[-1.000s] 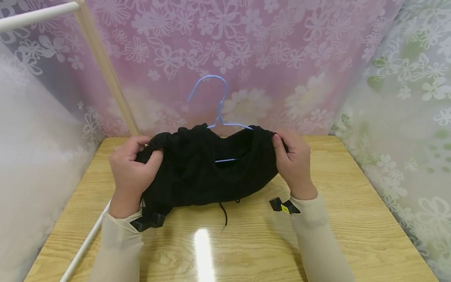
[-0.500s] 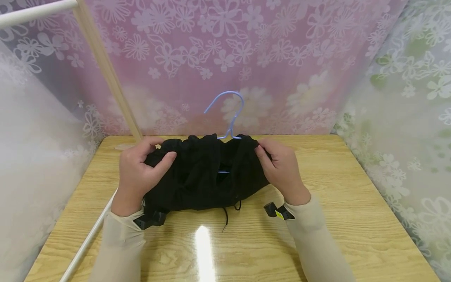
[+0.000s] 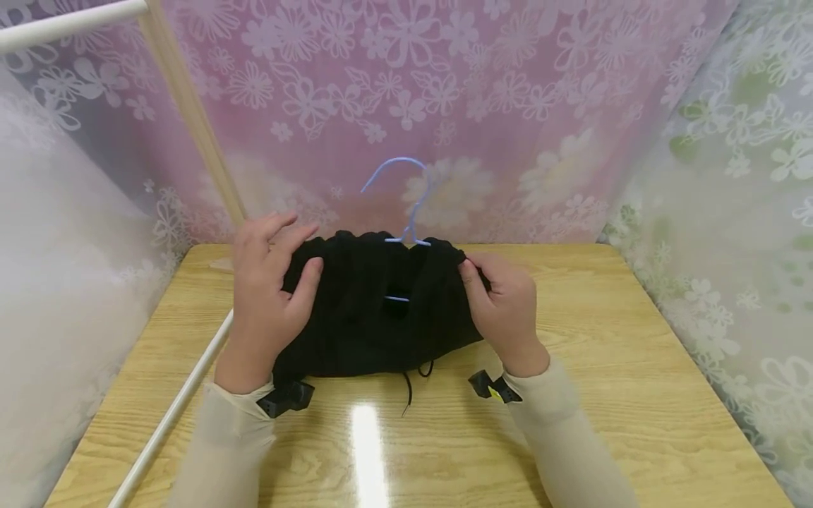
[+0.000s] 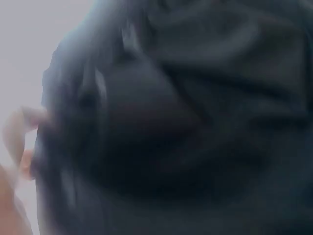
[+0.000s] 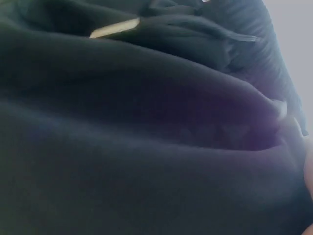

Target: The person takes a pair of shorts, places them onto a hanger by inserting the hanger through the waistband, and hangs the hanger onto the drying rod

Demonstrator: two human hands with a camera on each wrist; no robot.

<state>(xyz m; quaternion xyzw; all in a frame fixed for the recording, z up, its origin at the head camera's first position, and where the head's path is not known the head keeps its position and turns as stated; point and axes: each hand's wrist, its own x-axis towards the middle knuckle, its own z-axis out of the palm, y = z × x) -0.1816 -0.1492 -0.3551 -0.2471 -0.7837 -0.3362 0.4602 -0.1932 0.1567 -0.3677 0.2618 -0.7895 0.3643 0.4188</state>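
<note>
A black garment (image 3: 349, 310) with a gathered top edge and a dark drawcord (image 3: 408, 391) hangs bunched between my hands in the head view. A blue wire hanger (image 3: 416, 204) is inside it, its hook standing above the cloth and part of its lower bar showing through the opening. My left hand (image 3: 267, 303) is at the left end with fingers spread and extended, thumb lying over the cloth. At the right end, my right hand (image 3: 504, 303) pinches the edge between thumb and fingers. Dark cloth (image 4: 186, 122) fills most of the left wrist view; folds (image 5: 146, 181) fill the right wrist view.
A rack with a white top bar (image 3: 76, 25), a wooden post (image 3: 193, 113) and a white lower bar (image 3: 171, 409) stands on the left. Below everything is a wood-grain table (image 3: 635, 395). Flowered curtains (image 3: 540, 92) enclose the back and sides.
My left hand has loosened its grip, spread its fingers and moved up and rightward. My right hand has moved left, still pinching. Garment ends have come closer together; the hanger has shifted rightward.
</note>
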